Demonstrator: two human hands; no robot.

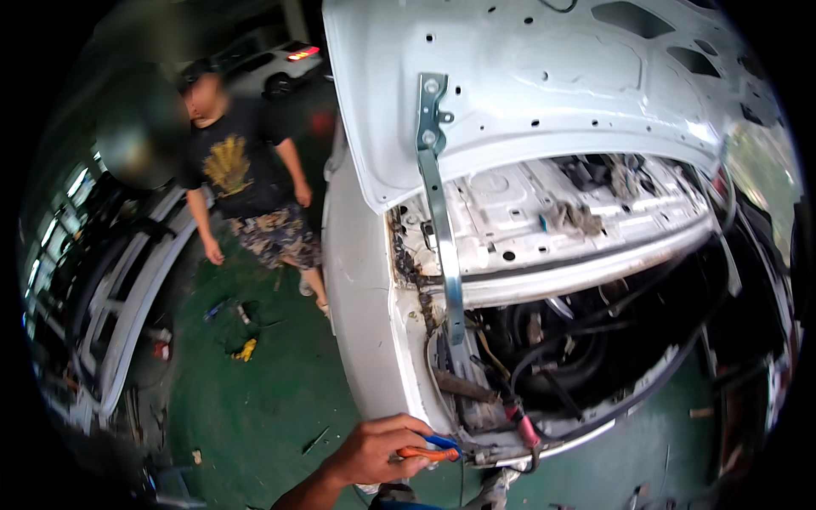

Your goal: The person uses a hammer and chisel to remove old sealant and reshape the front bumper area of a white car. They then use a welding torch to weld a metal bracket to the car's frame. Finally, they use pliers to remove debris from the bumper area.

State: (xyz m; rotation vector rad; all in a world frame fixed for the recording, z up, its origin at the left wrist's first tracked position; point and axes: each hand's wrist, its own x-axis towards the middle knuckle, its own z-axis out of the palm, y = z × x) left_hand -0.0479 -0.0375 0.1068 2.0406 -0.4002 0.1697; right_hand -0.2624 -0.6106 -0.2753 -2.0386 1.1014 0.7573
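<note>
My left hand (378, 452) comes in from the lower edge, fingers wrapped round a hand tool with blue and orange grips (429, 454). Its working end is too small to make out. That tool is beside the near left corner of an opened white car body (370, 340). A pink-red cylindrical part (527, 431) with a black hose lies at the body's near edge, right of my hand. A whitish shape (497, 487) shows at the bottom edge; whether it is a glove or a shoe I cannot tell. My right hand cannot be made out.
The raised white panel (527, 93) hangs over the car, with a metal hinge arm (442, 229) at its left. A crumpled rag (574, 218) lies on the inner deck. At left, a person (242, 161) stands on the green floor (246, 408), near a yellow object (245, 349) and loose wires.
</note>
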